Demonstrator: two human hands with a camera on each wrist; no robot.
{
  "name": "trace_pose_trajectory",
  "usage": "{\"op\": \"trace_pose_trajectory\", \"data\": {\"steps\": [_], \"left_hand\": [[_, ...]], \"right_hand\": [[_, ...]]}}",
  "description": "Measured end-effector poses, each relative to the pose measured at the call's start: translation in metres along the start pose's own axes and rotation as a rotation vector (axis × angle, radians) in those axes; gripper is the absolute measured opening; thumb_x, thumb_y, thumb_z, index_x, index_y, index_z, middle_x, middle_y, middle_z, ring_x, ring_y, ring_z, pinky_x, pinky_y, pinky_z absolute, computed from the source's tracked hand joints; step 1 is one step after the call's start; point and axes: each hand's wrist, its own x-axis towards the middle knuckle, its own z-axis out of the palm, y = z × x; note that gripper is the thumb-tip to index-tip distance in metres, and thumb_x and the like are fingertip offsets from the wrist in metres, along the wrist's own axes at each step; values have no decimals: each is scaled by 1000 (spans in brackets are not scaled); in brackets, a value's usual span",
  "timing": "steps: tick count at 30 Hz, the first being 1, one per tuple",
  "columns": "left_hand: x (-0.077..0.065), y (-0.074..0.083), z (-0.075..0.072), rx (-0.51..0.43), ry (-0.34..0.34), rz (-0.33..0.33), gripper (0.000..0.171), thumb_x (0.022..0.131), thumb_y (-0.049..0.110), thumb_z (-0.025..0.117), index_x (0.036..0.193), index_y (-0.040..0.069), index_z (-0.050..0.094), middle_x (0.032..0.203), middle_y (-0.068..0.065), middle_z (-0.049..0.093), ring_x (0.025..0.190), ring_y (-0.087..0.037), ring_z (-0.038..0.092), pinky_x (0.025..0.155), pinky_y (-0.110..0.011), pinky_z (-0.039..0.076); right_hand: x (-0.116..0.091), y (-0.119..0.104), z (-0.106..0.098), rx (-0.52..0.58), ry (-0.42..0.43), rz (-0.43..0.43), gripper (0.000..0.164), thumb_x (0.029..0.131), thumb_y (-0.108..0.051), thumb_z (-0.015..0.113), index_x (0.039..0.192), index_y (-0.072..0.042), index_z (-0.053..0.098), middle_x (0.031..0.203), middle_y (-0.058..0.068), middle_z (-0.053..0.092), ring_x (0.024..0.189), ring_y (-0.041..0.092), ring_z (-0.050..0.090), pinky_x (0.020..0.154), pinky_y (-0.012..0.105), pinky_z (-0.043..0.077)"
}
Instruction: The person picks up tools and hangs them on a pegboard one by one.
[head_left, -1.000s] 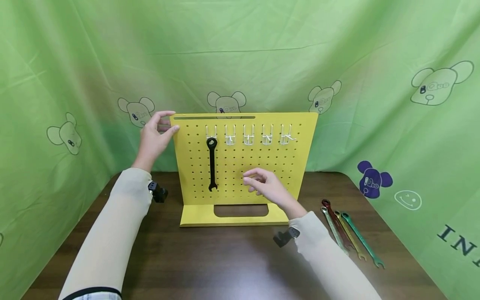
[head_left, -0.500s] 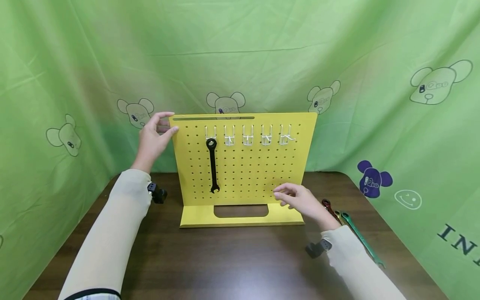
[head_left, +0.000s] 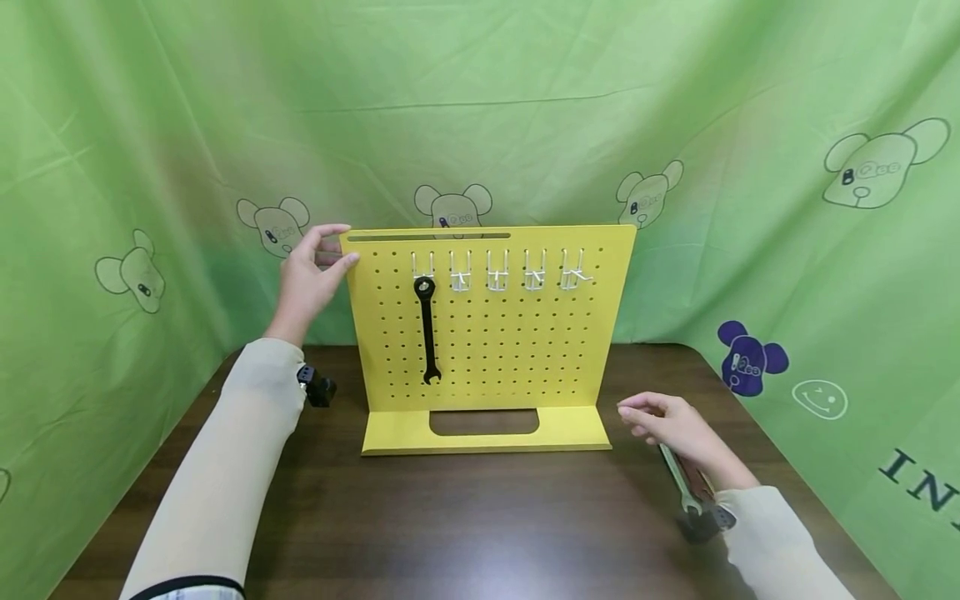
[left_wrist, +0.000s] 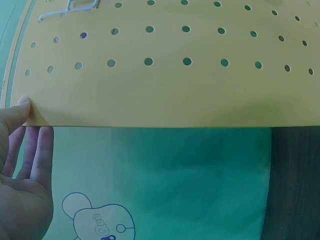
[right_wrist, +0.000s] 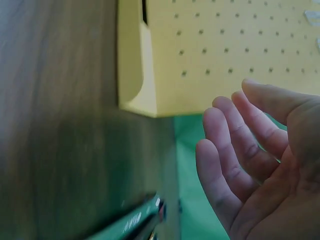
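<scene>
In the head view a yellow pegboard (head_left: 480,350) stands upright on its base. My left hand (head_left: 307,279) pinches its upper left edge, the thumb (left_wrist: 19,112) on the front and the fingers behind. A black combination wrench (head_left: 428,333) hangs from the leftmost white hook (head_left: 422,265), its ring end up. Right of the board, my right hand (head_left: 671,425) is above the table with its fingers loosely bent and holding nothing. Beneath it lies a silver wrench (head_left: 678,479), beside a partly covered red wrench (head_left: 693,475). The hand and forearm hide other wrenches.
Several more white wire hooks (head_left: 497,271) sit in a row along the board's top and carry nothing. The dark wooden table (head_left: 450,525) extends in front of the board. A green patterned curtain (head_left: 480,100) surrounds the back and sides.
My right hand has moved right and down, from in front of the board to over the wrenches. The black wrench has swung slightly on its hook. My left hand stays at the board's edge.
</scene>
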Motion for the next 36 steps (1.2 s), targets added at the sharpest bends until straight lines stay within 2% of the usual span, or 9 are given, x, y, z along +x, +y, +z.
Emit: {"op": "trace_pose_trajectory", "data": {"steps": [6, 16, 25, 31, 36], "left_hand": [[0, 2, 0, -4, 0, -1, 43, 95, 17, 72, 136, 16, 58, 118, -14, 64, 106, -27, 64, 86, -42, 56], [1, 0, 0, -4, 3, -6, 43, 95, 18, 71, 136, 17, 58, 119, -13, 64, 107, -27, 63, 88, -43, 55], [2, -1, 1, -9, 0, -6, 43, 95, 20, 71, 136, 18, 58, 119, -11, 64, 107, -26, 63, 88, -42, 55], [2, -3, 1, -13, 4, -3, 43, 95, 18, 71, 136, 17, 58, 118, -12, 64, 106, -26, 63, 88, -42, 56], [1, -2, 1, -14, 1, -1, 42, 95, 18, 71, 136, 17, 58, 118, -13, 64, 107, -27, 63, 88, -43, 56]], "right_hand": [[-14, 21, -12, -18, -9, 63, 39, 99, -22, 66, 120, 10, 63, 89, 11, 68, 74, 19, 64, 62, 31, 56], [-25, 50, -27, -119, -20, 161, 38, 98, -22, 67, 116, 11, 65, 83, 6, 70, 72, 16, 63, 63, 32, 57], [-23, 60, -29, -171, 6, 220, 41, 93, -24, 74, 113, 11, 67, 91, 10, 74, 77, 19, 67, 64, 34, 57], [-19, 62, -27, -214, 47, 250, 37, 88, -31, 78, 102, 4, 74, 81, 3, 70, 71, 16, 63, 60, 32, 56], [-18, 60, -24, -252, 50, 280, 34, 88, -35, 78, 93, -1, 77, 74, -1, 65, 68, 17, 61, 58, 32, 55]]}}
